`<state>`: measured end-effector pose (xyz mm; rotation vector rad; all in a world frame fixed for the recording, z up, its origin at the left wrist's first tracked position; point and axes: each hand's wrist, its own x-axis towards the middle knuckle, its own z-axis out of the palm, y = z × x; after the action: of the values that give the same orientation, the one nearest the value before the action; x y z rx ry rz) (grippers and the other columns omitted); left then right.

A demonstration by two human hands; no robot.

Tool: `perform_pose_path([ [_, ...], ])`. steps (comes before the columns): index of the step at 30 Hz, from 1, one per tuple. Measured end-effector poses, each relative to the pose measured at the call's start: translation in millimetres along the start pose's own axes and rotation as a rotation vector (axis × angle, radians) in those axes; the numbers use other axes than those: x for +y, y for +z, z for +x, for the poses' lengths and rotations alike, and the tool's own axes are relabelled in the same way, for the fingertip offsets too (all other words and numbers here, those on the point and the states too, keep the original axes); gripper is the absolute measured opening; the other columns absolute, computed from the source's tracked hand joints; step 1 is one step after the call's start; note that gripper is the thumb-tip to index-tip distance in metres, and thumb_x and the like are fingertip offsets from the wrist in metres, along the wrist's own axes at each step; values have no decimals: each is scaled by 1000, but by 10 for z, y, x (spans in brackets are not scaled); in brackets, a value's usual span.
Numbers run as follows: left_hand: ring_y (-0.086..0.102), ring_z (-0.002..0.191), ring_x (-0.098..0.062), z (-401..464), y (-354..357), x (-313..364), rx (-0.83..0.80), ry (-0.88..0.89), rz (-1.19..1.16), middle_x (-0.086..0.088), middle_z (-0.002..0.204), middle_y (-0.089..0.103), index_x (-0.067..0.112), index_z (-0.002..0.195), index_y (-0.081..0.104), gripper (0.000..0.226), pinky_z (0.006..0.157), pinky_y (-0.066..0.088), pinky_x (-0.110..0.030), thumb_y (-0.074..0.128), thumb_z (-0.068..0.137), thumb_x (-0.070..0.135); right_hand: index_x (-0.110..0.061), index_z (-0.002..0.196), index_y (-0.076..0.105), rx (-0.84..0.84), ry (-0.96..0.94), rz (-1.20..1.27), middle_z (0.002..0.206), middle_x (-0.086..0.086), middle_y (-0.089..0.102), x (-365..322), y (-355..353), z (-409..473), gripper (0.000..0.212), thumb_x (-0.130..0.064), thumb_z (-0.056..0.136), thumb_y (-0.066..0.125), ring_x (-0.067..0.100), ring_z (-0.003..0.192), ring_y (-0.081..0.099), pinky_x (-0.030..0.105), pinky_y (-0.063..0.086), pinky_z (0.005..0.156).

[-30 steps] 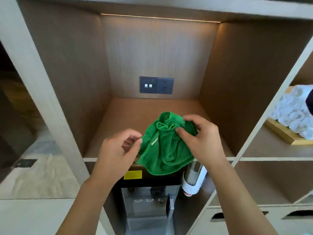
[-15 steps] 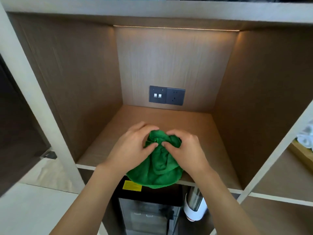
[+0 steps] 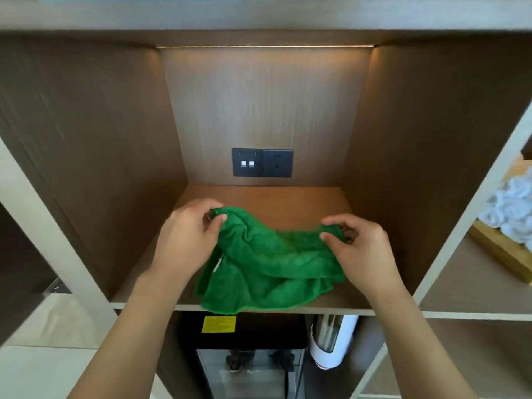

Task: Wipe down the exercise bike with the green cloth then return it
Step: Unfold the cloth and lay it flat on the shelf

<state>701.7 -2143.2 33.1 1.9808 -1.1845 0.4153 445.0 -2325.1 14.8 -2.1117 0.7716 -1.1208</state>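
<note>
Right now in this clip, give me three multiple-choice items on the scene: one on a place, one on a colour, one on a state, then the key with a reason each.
1. Where does the green cloth lie?
A. on the wooden shelf floor of the open cubby
B. on the tray of white rolled towels
C. on top of the water dispenser

2. What colour is the sticker below the shelf edge?
A. red
B. yellow
C. blue

3. What are the hands doing with the cloth?
A. both pinch its upper corners
B. only one touches it
C. both hang clear of it

Key: 1 A, the cloth rests on the shelf, its front hem at the edge. 2 B, the sticker is plainly yellow. 3 A, the left hand and right hand each pinch a corner, spread apart.
</note>
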Motion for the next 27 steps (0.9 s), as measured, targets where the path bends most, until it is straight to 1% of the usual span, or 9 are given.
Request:
perform_pose_path([
  [2,67,83,-24,50,13,-63,-61,-76,68,9,87,65,29,105,73,11,73,56,-37,74,95,26,-26,107,77,-7,87,-91,102,-19,71,32,-49,-4,21,-15,90,83,4,96,67,22,53,84],
  [5,69,101,-27,26,36,-56,-137,-73,93,5,103,69,28,112,72,21,84,59,-43,76,93,21,-17,115,76,-42,144,-249,113,-5,65,37,-58,-73,26,-14,90,82,14,103,66,25,51,90],
  [7,65,116,-20,-5,41,-7,-199,14,38,8,115,68,32,116,72,27,94,57,-44,78,91,24,-21,113,78,-65,63,-233,118,-8,63,-18,-65,-124,29,-16,86,86,8,104,64,18,49,91],
  [9,58,117,-11,-48,62,59,-293,157,-2,17,117,62,37,115,72,26,97,52,-39,79,90,32,-28,112,78,-213,-6,-181,120,-18,63,-107,-56,-165,33,-22,82,90,2,109,63,15,47,92],
  [11,55,114,-6,-106,109,108,-376,282,-20,23,117,60,39,114,73,26,101,48,-34,80,89,39,-32,112,78,-375,-17,-201,120,-23,65,-206,8,-209,38,-28,78,93,0,114,63,21,50,99],
  [14,57,118,-7,-151,186,105,-499,326,10,22,124,63,39,121,72,32,106,49,-35,77,90,46,-28,113,78,-434,-21,-331,123,-20,67,-282,132,-229,37,-23,79,90,4,114,64,26,50,101],
  [19,58,117,-10,-121,224,50,-496,409,117,16,125,66,34,127,71,32,101,51,-35,69,96,41,-22,107,82,-386,-75,-470,115,-11,75,-334,194,-174,27,-10,85,72,13,108,69,33,53,96],
  [23,55,111,-13,-55,179,18,-530,386,169,16,116,62,32,118,65,31,90,49,-36,71,88,33,-25,106,81,-194,-74,-329,94,-19,74,-382,212,-57,19,-14,94,72,-2,82,68,31,56,74],
  [27,54,95,-14,17,129,24,-472,342,177,16,98,54,33,104,56,23,70,37,-31,68,87,22,-21,113,78,-134,-135,-249,103,-13,76,-432,223,131,19,-13,101,67,6,97,71,31,60,86],
])
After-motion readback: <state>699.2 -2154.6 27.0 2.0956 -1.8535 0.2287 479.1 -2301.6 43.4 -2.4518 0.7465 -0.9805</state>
